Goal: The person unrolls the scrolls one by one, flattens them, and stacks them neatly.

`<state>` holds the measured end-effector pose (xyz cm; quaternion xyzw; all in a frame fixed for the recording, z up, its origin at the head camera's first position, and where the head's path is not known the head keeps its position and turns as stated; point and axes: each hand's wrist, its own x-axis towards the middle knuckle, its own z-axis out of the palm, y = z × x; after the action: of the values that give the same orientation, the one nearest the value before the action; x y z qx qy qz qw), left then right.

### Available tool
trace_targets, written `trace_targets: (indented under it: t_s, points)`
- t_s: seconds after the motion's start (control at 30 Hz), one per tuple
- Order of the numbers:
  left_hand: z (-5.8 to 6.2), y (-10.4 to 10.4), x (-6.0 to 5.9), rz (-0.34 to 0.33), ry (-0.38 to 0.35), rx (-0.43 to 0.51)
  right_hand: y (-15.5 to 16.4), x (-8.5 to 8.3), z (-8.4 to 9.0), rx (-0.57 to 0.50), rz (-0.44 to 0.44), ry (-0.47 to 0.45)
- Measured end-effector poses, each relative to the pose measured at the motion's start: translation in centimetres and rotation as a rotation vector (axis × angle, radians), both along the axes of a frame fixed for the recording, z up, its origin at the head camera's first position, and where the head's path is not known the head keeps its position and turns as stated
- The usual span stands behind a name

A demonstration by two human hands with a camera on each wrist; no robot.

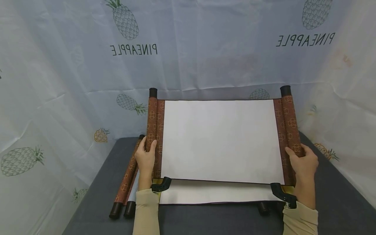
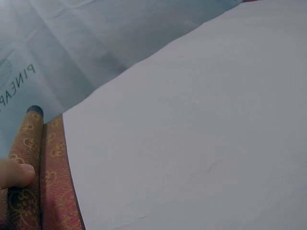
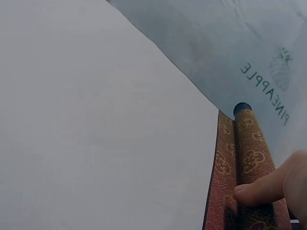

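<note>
The left hand (image 1: 146, 159) gripped the left roller (image 1: 151, 122) of the opened scroll (image 1: 221, 140), fingers curled round it, and the right hand (image 1: 304, 162) likewise clasped the right roller (image 1: 290, 125); the scroll was held raised and tilted above the grey worktop (image 1: 337, 202), over a second unrolled scroll (image 1: 217, 193) lying flat there. The blank sheet appeared light, thin and liable to crease; the stiff brocade-covered rollers were judged the sound places to hold; another rolled scroll (image 1: 126, 181) lay beside the left forearm.

Pineapple-print backdrop (image 1: 205, 49), grey table (image 1: 337, 202)
</note>
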<state>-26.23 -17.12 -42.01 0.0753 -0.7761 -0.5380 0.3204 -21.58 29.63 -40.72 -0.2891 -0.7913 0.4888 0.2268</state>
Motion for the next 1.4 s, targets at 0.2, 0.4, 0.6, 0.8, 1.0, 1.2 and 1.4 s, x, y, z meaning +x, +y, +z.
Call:
trace_targets:
  t_s: [0.2,0.4,0.6,0.8,1.0,1.2,1.4]
  points:
    - [0.0,0.1,0.1,-0.010,-0.030,0.002,0.3,0.1,-0.1,0.032,0.002,0.006]
    - [-0.1,0.4,-0.1,-0.036,-0.050,-0.001,0.7,0.3,-0.3,0.092,-0.010,-0.018]
    - [-0.4,1.3,-0.5,-0.034,-0.013,-0.029,1.1,0.5,-0.2,0.076,-0.021,-0.047]
    - [-0.9,2.1,-0.3,-0.025,0.006,-0.063,1.8,0.3,-0.2,0.130,-0.019,-0.038]
    - [-1.1,2.4,-0.3,-0.051,-0.003,-0.070,2.9,-0.3,-0.3,0.174,0.020,-0.039]
    - [-1.0,2.4,-0.4,-0.086,-0.035,-0.051,3.9,-0.8,-0.3,0.200,0.072,-0.051]
    - [-0.9,2.0,-0.6,-0.163,-0.222,0.081,5.6,-1.0,-0.4,0.230,0.166,-0.081]
